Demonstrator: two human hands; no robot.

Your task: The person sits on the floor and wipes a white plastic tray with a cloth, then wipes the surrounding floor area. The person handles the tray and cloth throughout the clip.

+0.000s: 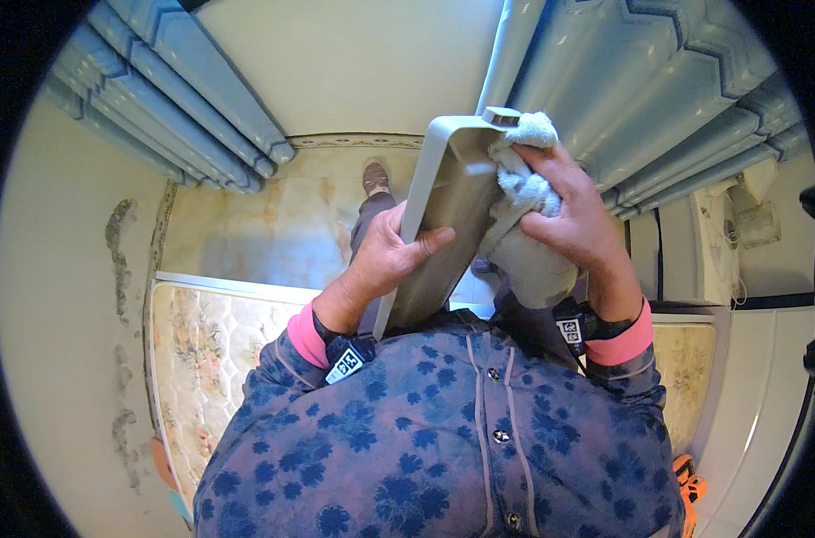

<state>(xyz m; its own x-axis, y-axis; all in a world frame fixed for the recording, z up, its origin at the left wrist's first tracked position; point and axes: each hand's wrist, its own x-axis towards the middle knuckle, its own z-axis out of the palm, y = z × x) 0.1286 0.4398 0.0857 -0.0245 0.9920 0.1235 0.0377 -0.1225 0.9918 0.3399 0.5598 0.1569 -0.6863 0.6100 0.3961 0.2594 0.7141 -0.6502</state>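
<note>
A long, shallow drawer or tray (464,175) with a pale rim and brownish inside is held tilted in front of my body. My left hand (400,249) grips its left side, with the thumb over the rim onto the inner face. In my right hand (575,208) is a bunched white and grey terry cloth (528,195), pressed against the right edge near the far end. Part of the cloth hangs below my fingers. The near end of the tray rests close to my shirt, and its underside is hidden.
A floral mattress (205,350) in a white frame lies on both sides of me. Blue curtains (622,87) hang ahead at right and left. Pale tiled floor (266,222) shows ahead. A white cabinet or shelf (713,235) stands at right; an orange object (690,487) lies lower right.
</note>
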